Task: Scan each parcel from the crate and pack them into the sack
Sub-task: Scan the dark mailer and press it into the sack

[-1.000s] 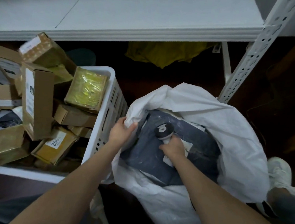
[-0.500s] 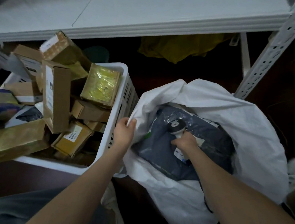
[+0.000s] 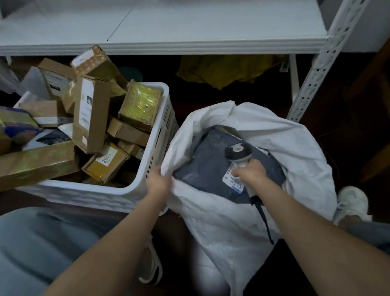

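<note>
Sack (image 3: 291,142): white woven, mouth open, standing on the floor just right of the crate; left hand (image 3: 156,183) grips its near-left rim, fingers curled round the fabric. Grey mailer parcel (image 3: 206,166): lying flat inside the sack, top face showing, white label (image 3: 233,183) at its near edge. Scanner (image 3: 237,151): grey-and-white head over the mailer, handle held in the right hand (image 3: 249,174), fingers wrapped round it, dark cord trailing down over the sack's near side. Crate (image 3: 91,187): white plastic, slotted walls, heaped with parcels, among them a tall cardboard box (image 3: 90,115) standing on end, a yellow film-wrapped box (image 3: 140,105) tilted against the far-right corner, a yellow padded envelope (image 3: 106,163) with a white label low at the right, and a long gold box (image 3: 29,165) overhanging the near-left rim. Shelf (image 3: 176,23): white, above and behind both, with a perforated upright (image 3: 324,57) at right; yellow cloth (image 3: 222,70) underneath. White shoe (image 3: 352,201): right of the sack
</note>
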